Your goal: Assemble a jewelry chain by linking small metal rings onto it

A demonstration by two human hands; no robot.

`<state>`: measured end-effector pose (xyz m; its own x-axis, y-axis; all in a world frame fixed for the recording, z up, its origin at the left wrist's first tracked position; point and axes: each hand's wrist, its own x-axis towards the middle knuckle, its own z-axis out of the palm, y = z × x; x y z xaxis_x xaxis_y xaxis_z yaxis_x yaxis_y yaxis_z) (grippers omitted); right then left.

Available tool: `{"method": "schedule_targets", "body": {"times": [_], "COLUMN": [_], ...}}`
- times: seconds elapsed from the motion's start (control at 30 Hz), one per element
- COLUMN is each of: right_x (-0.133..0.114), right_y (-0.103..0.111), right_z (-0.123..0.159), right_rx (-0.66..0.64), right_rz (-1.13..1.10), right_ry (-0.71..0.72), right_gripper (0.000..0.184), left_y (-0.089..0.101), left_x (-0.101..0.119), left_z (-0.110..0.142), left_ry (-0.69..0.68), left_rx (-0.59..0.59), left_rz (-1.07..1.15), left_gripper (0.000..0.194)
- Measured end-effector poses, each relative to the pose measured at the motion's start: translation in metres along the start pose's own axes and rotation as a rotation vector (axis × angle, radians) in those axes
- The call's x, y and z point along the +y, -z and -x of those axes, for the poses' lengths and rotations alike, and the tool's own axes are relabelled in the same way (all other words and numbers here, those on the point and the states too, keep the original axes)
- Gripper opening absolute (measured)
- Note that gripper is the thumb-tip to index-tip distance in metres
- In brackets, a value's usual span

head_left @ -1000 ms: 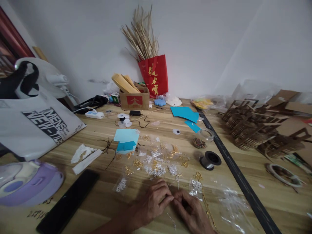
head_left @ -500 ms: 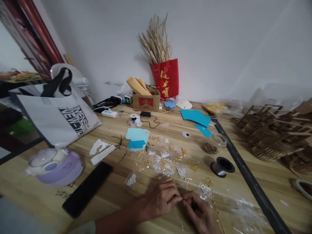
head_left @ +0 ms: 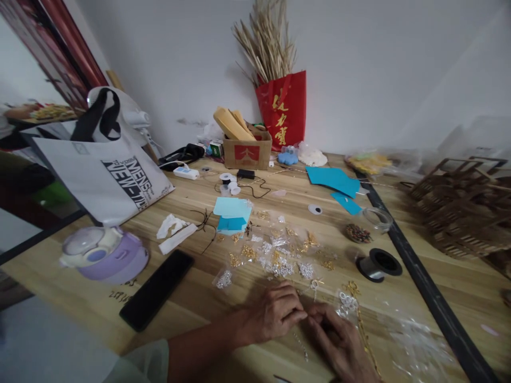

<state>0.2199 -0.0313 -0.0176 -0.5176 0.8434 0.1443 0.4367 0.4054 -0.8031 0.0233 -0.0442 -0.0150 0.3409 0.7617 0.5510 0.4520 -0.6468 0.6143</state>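
My left hand (head_left: 281,311) and my right hand (head_left: 339,340) meet fingertip to fingertip low over the wooden table. Both pinch closed; what lies between the fingertips is too small to make out. A thin silver chain (head_left: 300,346) comes out below my left fingers, and its other stretch shows above them near a silver ring-shaped clasp (head_left: 314,284); the part between is hidden by that hand. Beside my right hand are a small bag of silver rings (head_left: 347,302) and a gold chain (head_left: 365,335). Small bags of silver findings (head_left: 281,266) and gold findings (head_left: 249,252) lie beyond the hands.
A black phone (head_left: 157,290) and a purple-and-white container (head_left: 106,254) lie to the left. On the right are a spool of wire (head_left: 378,266), a jar of beads (head_left: 359,233), loose clear bags (head_left: 419,340) and brown woven baskets (head_left: 463,207). A cardboard box (head_left: 247,154) stands at the back.
The whole view has shifted, so table things appear farther right and slightly higher. My hands keep their pinch, fingertips together; the chain still trails below them.
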Motion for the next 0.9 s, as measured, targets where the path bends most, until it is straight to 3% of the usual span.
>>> {"method": "schedule_targets", "body": {"times": [0.4,0.7,0.9], "right_x": [-0.014,-0.006,-0.008], "right_y": [0.009,0.011,0.010], "right_z": [-0.005,-0.003,-0.006], "right_rx": [0.002,-0.035,-0.018], "right_rz": [-0.028,-0.038,-0.076], "right_ry": [0.141,0.002,0.005], "right_gripper": [0.020,0.023,0.025], "left_y": [0.003,0.000,0.008], "left_x": [0.005,0.002,0.012], "left_z": [-0.002,0.000,-0.005], "left_ry": [-0.003,-0.028,0.032], "left_rx": [0.040,0.053,-0.027], "left_rz": [0.032,0.041,0.052], "left_gripper": [0.027,0.025,0.025]}}
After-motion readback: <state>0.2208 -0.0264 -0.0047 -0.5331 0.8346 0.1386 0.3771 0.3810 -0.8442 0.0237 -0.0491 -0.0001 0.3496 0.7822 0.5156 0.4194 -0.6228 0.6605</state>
